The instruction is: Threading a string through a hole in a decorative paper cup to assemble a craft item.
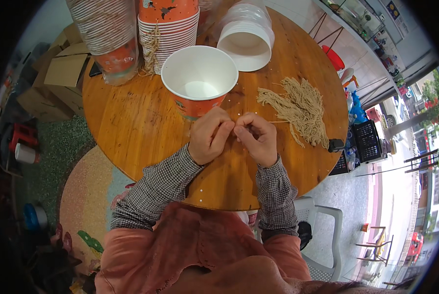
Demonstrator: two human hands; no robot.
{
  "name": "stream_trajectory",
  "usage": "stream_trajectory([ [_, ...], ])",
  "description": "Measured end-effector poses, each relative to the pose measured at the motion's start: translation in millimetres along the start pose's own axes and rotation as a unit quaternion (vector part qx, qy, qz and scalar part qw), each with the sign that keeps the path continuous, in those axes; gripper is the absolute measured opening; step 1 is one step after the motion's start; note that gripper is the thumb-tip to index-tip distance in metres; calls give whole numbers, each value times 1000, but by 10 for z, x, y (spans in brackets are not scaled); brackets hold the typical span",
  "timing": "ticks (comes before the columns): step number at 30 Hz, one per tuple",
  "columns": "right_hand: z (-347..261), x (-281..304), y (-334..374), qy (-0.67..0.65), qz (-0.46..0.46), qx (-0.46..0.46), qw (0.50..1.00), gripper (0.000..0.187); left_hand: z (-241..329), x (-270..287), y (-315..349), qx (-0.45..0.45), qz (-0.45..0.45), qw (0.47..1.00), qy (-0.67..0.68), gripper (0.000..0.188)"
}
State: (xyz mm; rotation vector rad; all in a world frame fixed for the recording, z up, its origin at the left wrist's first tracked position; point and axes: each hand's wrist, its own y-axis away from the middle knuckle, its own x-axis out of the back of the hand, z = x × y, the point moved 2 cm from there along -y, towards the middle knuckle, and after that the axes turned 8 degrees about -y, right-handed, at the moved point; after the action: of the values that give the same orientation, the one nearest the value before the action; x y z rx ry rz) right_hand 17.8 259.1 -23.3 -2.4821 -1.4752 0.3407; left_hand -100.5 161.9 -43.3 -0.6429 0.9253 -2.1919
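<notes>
My left hand (210, 136) and my right hand (256, 138) meet fingertip to fingertip just in front of a paper bucket, both closed in a pinch. A thin pale strand of twine (280, 121) shows at the outer side of my right hand, toward a loose bundle of beige twine (307, 110) lying on the right of the table. What sits between my left fingertips is too small to make out. The open paper bucket (200, 81), white inside and orange patterned outside, stands upright, its lower front close to my left hand.
On the round wooden table (126, 137), stacked orange buckets (168, 44) with twine hanging down stand at the back. A wrapped stack (109, 44) is left of them; white tubs (246, 46) lie sideways. A small black device (335, 145) is at the right edge. A plastic chair (327, 235) stands nearby.
</notes>
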Motion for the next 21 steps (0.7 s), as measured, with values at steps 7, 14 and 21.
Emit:
stream_trajectory([
  [7,108,108,-27,57,-3,20,998,5,-35,-50,-5,1,-29,1000,-4,4],
  [14,105,187,-67,27,21,-8,999,5,-120,-141,7,6,-11,1000,-6,6],
  [21,208,268,-97,122,36,-29,991,6,-244,-223,57,104,-62,993,-9,5],
])
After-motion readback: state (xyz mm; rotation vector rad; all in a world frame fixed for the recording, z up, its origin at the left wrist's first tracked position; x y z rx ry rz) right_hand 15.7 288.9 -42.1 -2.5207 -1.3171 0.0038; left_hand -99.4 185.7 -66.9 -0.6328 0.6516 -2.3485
